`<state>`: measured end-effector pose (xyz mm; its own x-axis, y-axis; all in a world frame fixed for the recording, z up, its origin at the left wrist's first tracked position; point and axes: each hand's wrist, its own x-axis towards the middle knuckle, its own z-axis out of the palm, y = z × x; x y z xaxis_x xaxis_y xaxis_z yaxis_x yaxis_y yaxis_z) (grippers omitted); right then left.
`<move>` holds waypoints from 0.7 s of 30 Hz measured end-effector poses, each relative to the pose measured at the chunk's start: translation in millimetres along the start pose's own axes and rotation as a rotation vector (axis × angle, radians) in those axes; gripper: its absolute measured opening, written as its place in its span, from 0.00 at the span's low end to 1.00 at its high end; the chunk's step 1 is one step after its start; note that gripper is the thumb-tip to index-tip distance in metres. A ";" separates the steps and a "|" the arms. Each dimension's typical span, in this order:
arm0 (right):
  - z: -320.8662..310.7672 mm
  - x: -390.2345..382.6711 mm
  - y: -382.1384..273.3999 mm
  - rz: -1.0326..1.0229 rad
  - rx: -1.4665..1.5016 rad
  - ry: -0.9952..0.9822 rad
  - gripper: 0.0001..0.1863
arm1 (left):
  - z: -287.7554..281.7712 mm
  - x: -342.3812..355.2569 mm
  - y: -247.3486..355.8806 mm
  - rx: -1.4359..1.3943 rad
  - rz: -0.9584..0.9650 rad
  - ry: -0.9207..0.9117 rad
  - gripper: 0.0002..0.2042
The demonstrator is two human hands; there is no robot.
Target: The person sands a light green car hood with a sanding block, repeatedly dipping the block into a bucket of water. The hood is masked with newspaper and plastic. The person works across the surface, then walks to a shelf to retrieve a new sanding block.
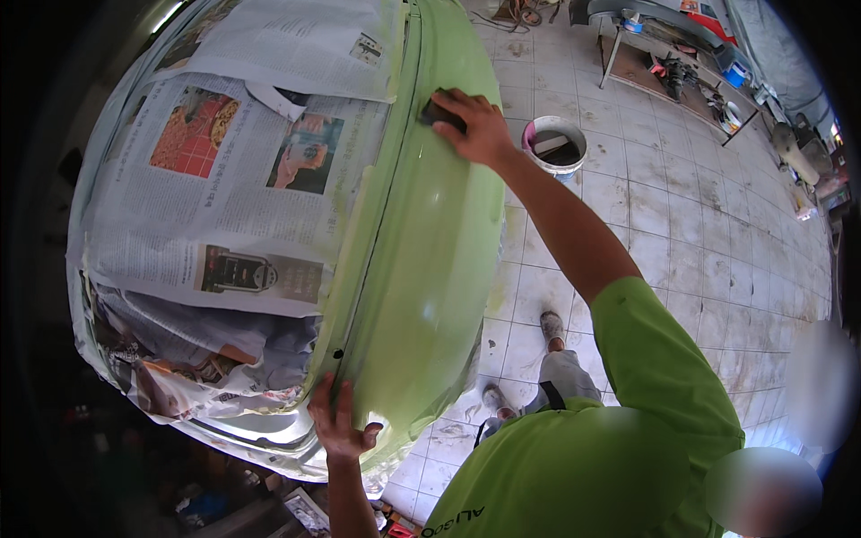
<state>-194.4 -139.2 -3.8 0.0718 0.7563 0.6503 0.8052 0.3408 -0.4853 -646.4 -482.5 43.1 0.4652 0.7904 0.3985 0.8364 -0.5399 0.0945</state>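
A pale green curved vehicle panel [421, 269] runs down the middle of the view, with a dark seam along its left side. Newspaper sheets [224, 206] held with tape cover the area left of it, crumpled toward the bottom. My right hand [468, 125] grips a dark sanding block [434, 113] against the upper part of the panel. My left hand [343, 421] lies with fingers apart on the panel's edge near the lower end, just below a small dark hole in the green surface.
A bucket [574, 134] with things inside stands on the tiled floor [673, 251] right of the panel. A low bench [646, 85] with tools and containers is at the upper right. My feet [552, 327] are beside the panel. Assorted items [305, 511] lie below at bottom left.
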 end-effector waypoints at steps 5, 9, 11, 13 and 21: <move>13.5 -47.0 -81.5 0.179 0.147 -0.059 0.22 | 1.2 -3.1 6.2 0.180 -0.019 -0.008 0.40; -24.6 -211.8 -220.3 -0.405 0.397 -0.208 0.22 | 5.3 0.4 3.1 0.233 -0.008 -0.014 0.38; -24.7 -206.7 -203.8 -0.558 0.476 -0.293 0.22 | 7.3 -5.2 3.8 0.265 -0.022 -0.024 0.37; -24.0 -166.0 -165.3 -0.622 0.401 -0.327 0.23 | 8.2 -9.1 7.0 0.275 -0.042 -0.030 0.37; 39.5 97.5 86.5 0.076 -0.143 0.176 0.24 | 10.6 12.5 13.5 0.312 -0.060 0.015 0.37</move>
<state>-141.0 -13.9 -5.4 0.2268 0.6631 0.7133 0.8677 0.1950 -0.4572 -626.2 -476.8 39.6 0.4095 0.8128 0.4143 0.9120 -0.3756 -0.1648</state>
